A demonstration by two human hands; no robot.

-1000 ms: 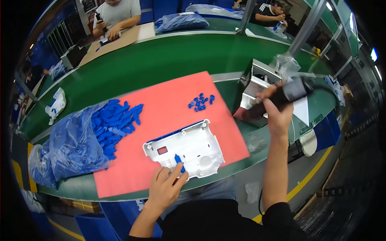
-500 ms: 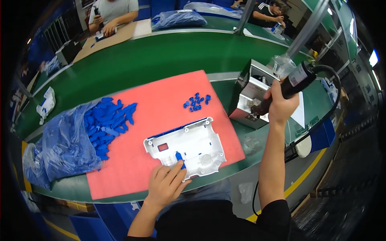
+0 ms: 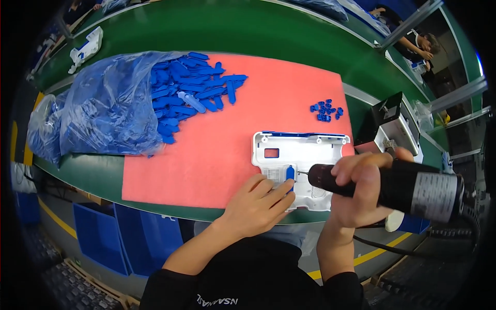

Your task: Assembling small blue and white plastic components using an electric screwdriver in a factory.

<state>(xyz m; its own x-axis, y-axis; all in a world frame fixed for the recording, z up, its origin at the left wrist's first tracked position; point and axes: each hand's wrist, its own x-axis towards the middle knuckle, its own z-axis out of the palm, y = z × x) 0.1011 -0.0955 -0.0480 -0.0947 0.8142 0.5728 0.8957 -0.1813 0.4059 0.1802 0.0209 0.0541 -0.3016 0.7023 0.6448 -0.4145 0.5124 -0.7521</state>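
A white plastic housing half [image 3: 323, 148] lies inner side up on the pink foam mat [image 3: 206, 175]. In it sits a slim blue plastic strip [image 3: 290, 172]. My left hand [image 3: 260, 204] has its fingers stretched out, their tips resting on the strip's near end and the housing. My right hand [image 3: 359, 194] is wrapped round a black electric screwdriver [image 3: 400, 188], held nearly level over the housing. Its thin bit points left, with the tip close beside the strip's far end; whether it touches I cannot tell. The housing's right part is partly hidden by the right hand.
A clear bag [image 3: 108, 111] spills many blue strips [image 3: 191, 85] at the mat's left. Small blue parts [image 3: 325, 111] lie at its far right. A black-and-silver box [image 3: 395, 124] stands beyond. Another white part [image 3: 87, 49] lies far left. A co-worker [image 3: 421, 46] sits across the bench.
My right hand has brought the screwdriver from the black-and-silver box to the housing. My left hand stays at the strip. The whole view has shifted with my head.
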